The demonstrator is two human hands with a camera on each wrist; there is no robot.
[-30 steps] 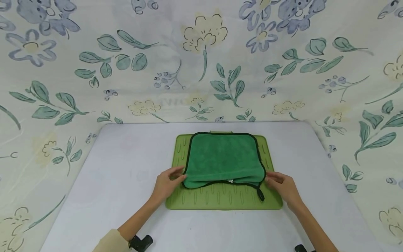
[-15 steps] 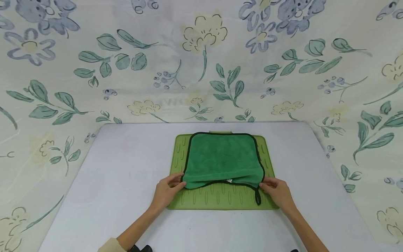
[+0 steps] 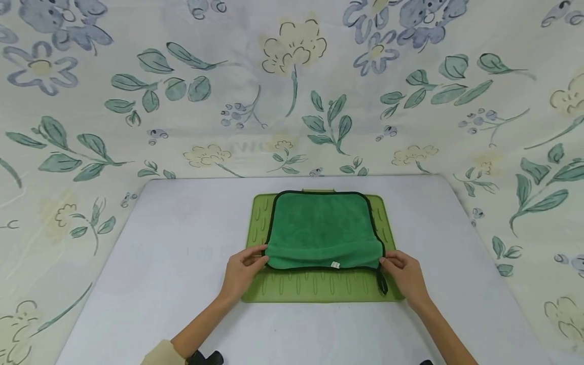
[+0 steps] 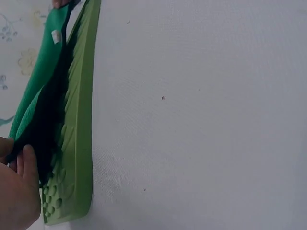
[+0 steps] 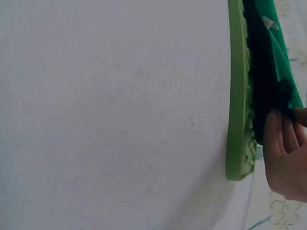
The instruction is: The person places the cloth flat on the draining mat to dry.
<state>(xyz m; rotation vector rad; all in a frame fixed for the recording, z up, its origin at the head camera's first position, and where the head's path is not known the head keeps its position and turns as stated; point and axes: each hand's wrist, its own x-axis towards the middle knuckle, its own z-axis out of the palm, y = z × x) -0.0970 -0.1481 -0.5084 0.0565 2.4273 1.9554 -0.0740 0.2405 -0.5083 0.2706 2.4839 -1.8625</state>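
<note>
A green cloth (image 3: 324,223) with a black edge, a small white tag and a black hanging loop lies over a light green ridged mat (image 3: 301,291). At the cloth's near left corner my left hand (image 3: 240,271) pinches the edge between thumb and fingers. My right hand (image 3: 407,276) pinches the near right corner, close to the loop (image 3: 381,283). Both wrist views show the near edge of the cloth (image 4: 41,72) raised off the mat (image 5: 236,96), its dark underside in sight. The far part of the cloth lies flat.
The mat lies on a white table (image 3: 182,228), with table surface on both sides and in front. Behind and around the table hangs a white floral curtain (image 3: 246,101). A black wrist strap device (image 3: 205,358) sits on the left wrist.
The near edge of the cloth, which sagged in the middle, is now drawn straighter and shows more of the tag. The right hand shifted left, then slightly back outward and up.
</note>
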